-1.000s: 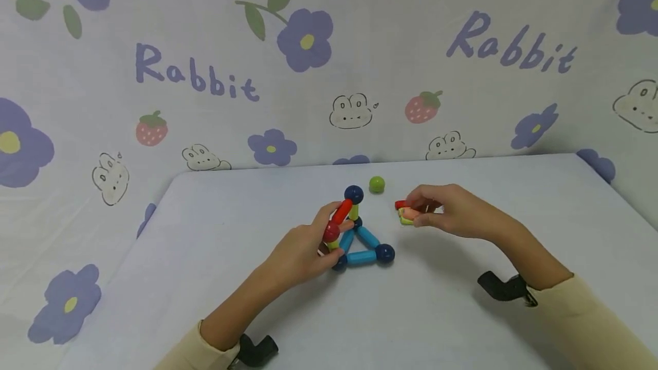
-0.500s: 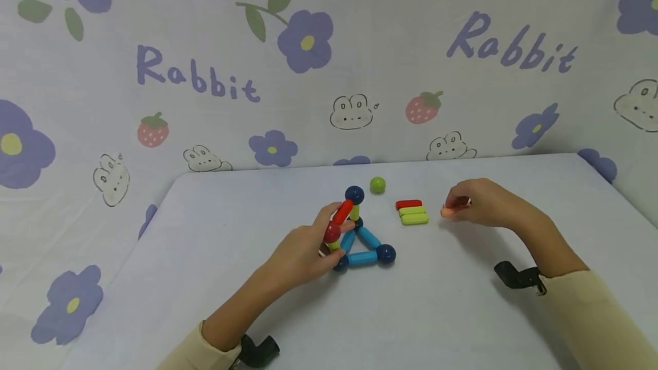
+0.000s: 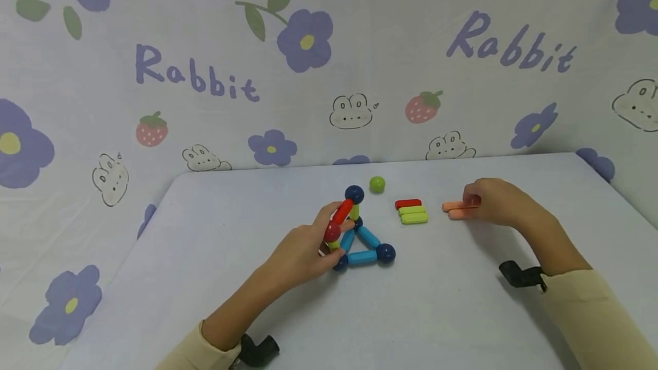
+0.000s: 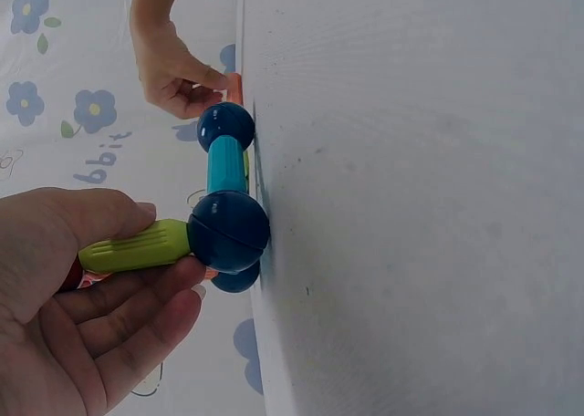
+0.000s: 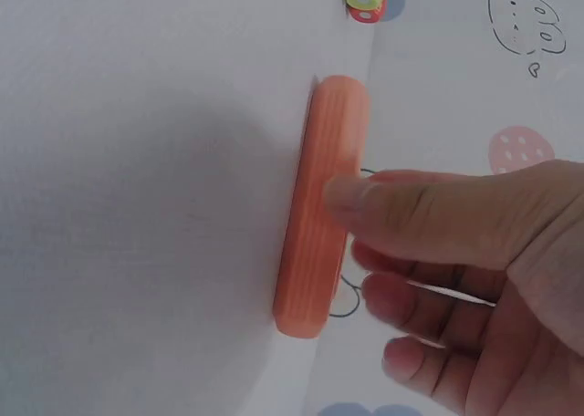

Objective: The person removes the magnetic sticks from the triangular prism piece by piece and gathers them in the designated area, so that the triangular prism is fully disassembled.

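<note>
My left hand [image 3: 300, 253] holds a frame of magnetic sticks and balls. In the left wrist view its thumb and fingers grip an upright yellow-green stick [image 4: 151, 247] above a dark blue ball [image 4: 230, 232]. Blue sticks [image 3: 362, 257] form a triangle at the base, with a red ball [image 3: 332, 232], a red stick [image 3: 342, 212] and a dark blue ball [image 3: 354, 194] higher up. To the right, my right hand [image 3: 498, 201] pinches an orange magnetic stick [image 5: 319, 252] at the tabletop, thumb on its side. Another orange stick [image 3: 450, 206] lies alongside it in the head view.
Between the frame and my right hand lie a red stick [image 3: 408, 204] and two yellow-green sticks [image 3: 414, 218], side by side. A green ball [image 3: 377, 184] sits behind them on the white table [image 3: 411, 324]. A printed cloth [image 3: 308, 107] hangs behind the table.
My right hand has carried an orange stick rightward from the small pile, uncovering the red and yellow-green sticks. It now sits beside another orange stick. The left hand keeps its place on the frame.
</note>
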A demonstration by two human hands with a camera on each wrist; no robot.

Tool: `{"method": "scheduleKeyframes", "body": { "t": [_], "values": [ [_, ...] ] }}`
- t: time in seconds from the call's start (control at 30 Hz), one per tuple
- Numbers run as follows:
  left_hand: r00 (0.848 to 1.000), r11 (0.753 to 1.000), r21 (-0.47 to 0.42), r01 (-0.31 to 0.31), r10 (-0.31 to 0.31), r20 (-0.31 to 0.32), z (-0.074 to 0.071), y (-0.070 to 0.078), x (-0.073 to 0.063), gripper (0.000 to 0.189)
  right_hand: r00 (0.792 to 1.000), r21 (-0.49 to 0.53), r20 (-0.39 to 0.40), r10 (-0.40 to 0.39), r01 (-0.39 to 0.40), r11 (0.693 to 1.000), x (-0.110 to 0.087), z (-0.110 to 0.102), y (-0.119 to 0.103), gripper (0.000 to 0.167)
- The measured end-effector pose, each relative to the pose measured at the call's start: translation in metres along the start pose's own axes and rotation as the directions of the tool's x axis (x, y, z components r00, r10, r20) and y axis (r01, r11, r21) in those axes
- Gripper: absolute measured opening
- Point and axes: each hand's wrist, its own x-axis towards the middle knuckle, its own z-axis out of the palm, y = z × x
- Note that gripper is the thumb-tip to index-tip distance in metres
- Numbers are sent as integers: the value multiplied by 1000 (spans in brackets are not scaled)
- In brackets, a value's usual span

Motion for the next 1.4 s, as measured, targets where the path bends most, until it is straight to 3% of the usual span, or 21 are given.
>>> {"method": "scheduleKeyframes", "body": {
  "t": [0.17,0.5,0.73,0.97,1.13,1.3,1.4],
  "values": [
    [1000,1000,-7,12,-12,4,0,-1,0,85,999,-17,37,17,-16,1000,1,1,5,14],
    [1000,1000,-11,16,-16,2,2,-2,-1,85,998,-46,-11,-57,56,997,6,7,0,16],
    [1000,1000,0,-1,1,-2,1,-3,0,84,986,33,-57,-154,156,987,6,3,-28,11],
    [1000,1000,-8,-8,8,5,0,-2,1,86,965,61,-79,-251,256,965,10,-1,-65,25],
    [1000,1000,-3,2,-2,14,2,-2,1,86,924,94,-144,-355,370,924,19,0,-95,39],
    [1000,1000,3,-10,10,9,1,-3,1,86,842,135,-217,-494,527,839,30,4,-127,57],
    [1000,1000,-4,-21,21,6,1,-3,1,86,785,123,-247,-568,607,785,36,9,-142,57]
  ]
}}
